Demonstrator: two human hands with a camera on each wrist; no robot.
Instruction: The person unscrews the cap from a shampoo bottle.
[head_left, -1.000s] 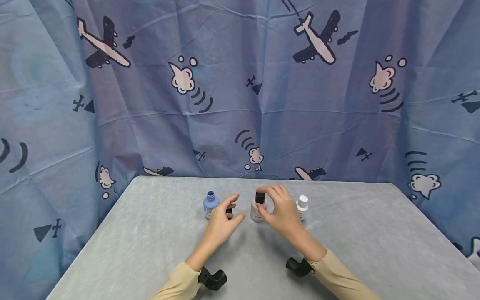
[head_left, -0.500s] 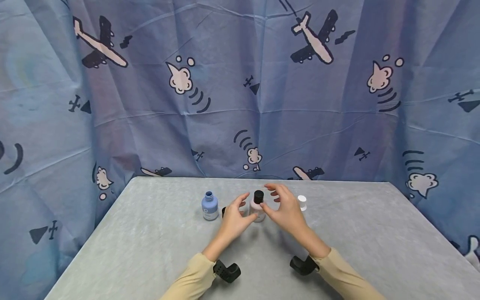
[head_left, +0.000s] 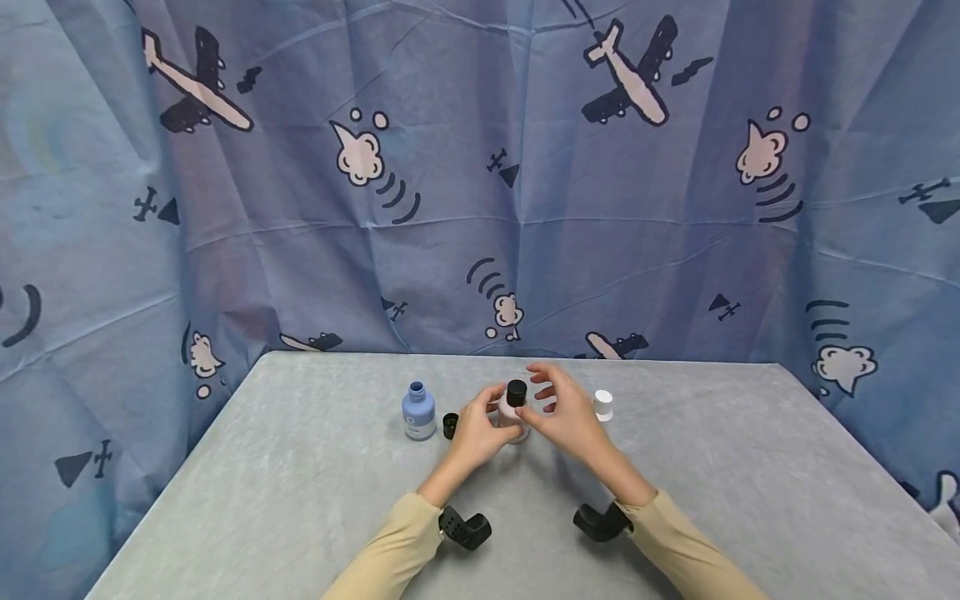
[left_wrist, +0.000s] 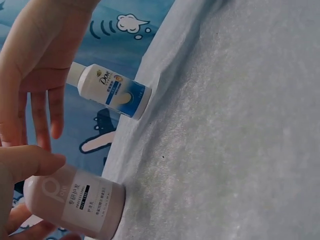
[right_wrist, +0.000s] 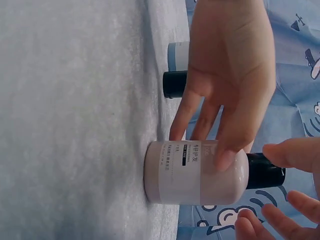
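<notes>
Standing upright between the hands is one pale pink plastic bottle (right_wrist: pixel 196 175) topped by a black cylindrical cap (right_wrist: pixel 265 171). The left hand (head_left: pixel 476 429) grips its body; the right hand (head_left: pixel 572 421) arches wide, thumb at the cap, fingers away from it. Two more bottles stand outside: an uncapped blue bottle (head_left: pixel 419 416) left of the left hand, past one loose, hollow black cap (head_left: pixel 450 426), and a white-capped white-and-blue bottle (left_wrist: pixel 115 91) right of the right hand.
</notes>
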